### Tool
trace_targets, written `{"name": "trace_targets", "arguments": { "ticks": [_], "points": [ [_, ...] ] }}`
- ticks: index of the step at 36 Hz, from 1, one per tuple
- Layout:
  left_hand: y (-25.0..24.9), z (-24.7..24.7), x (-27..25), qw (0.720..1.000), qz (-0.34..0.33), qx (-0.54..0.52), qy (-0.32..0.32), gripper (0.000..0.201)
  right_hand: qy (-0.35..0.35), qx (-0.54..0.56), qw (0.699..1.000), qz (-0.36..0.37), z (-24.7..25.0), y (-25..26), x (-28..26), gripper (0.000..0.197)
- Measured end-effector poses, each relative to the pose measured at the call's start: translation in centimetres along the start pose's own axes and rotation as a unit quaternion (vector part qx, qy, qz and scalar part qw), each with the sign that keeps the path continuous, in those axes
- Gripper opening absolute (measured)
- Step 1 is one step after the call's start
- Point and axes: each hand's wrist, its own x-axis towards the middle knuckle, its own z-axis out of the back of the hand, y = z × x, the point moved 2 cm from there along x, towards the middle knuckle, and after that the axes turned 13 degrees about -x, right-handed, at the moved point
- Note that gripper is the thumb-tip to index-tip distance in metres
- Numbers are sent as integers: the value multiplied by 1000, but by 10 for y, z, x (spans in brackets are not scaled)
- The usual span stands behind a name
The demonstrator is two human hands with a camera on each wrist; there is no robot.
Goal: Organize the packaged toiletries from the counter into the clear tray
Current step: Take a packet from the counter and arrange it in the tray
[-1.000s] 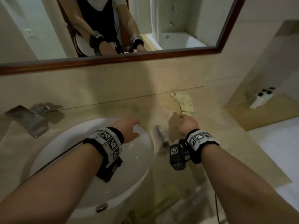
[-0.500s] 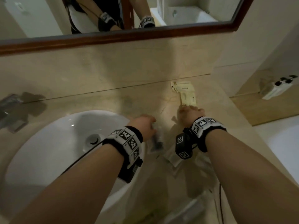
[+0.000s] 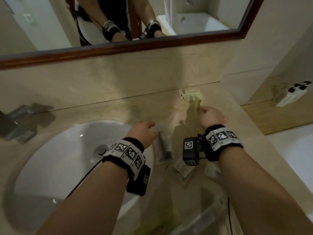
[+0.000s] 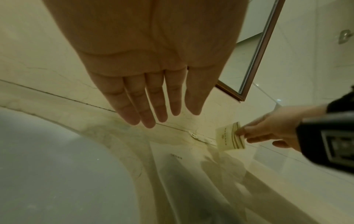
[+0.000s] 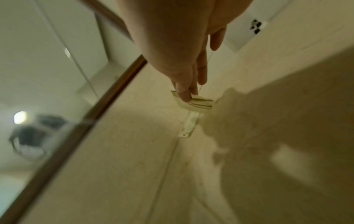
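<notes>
My right hand (image 3: 211, 116) pinches a cream packet with brown stripes (image 4: 230, 137) between thumb and fingers, just above the counter near the back wall; the striped packet (image 5: 191, 103) hangs from the fingertips. A second pale packet (image 3: 189, 95) lies flat against the wall behind it. My left hand (image 3: 144, 131) hovers open and holds nothing, its fingers (image 4: 151, 106) straight, beside a clear-wrapped tube (image 3: 165, 145) on the counter. Another wrapped packet (image 3: 183, 167) lies under my right wrist. The clear tray (image 3: 203, 217) is blurred at the bottom edge.
A white sink (image 3: 59, 158) fills the left of the counter, its drain (image 3: 101, 149) showing. A wood-framed mirror (image 3: 118, 48) runs above the backsplash. A metal holder (image 3: 17, 126) sits at the far left. A wall socket (image 3: 291, 95) is on the right.
My right hand reached back to the packets by the wall and lifted the striped one. My left hand moved right from over the sink to beside the wrapped tube.
</notes>
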Motion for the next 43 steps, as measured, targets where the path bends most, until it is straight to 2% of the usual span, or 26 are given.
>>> {"name": "trace_targets", "arguments": {
  "ticks": [2, 5, 8, 10, 16, 21, 24, 28, 31, 33, 38, 43],
  "points": [
    [4, -1, -4, 1000, 3, -6, -1, 41, -25, 128, 991, -21, 8, -2, -7, 29],
    [10, 1, -11, 1000, 1, -20, -1, 43, -26, 326, 945, -8, 17, -5, -24, 22],
    [12, 6, -17, 999, 2, -46, -9, 44, 0, 413, 911, 10, 18, -7, -46, 17],
    [13, 12, -22, 997, 2, -66, -25, 45, 20, 433, 901, 31, 16, -3, -58, 22],
    [18, 33, -38, 990, 1, -122, -67, 47, 71, 442, 888, 106, 12, 27, -97, 29],
    [27, 53, -54, 985, -29, -143, -87, 45, 112, 448, 875, 144, 14, 61, -125, 28],
    [39, 67, -64, 984, -46, -131, -110, 45, 112, 435, 880, 154, 13, 78, -136, 31],
    [59, 87, -77, 982, -48, -134, -122, 48, 102, 397, 895, 177, 13, 99, -151, 20],
    [75, 105, -92, 983, -52, -125, -127, 54, 114, 384, 897, 188, 12, 120, -166, 45],
    [87, 118, -102, 984, -49, -122, -123, 57, 122, 360, 900, 215, 13, 136, -178, 53],
    [124, 156, -130, 984, -25, -132, -113, 58, 174, 335, 893, 245, 1, 187, -206, 34],
    [174, 200, -159, 973, 6, -182, -144, 50, 207, 316, 890, 257, -16, 247, -244, 29]
  ]
}}
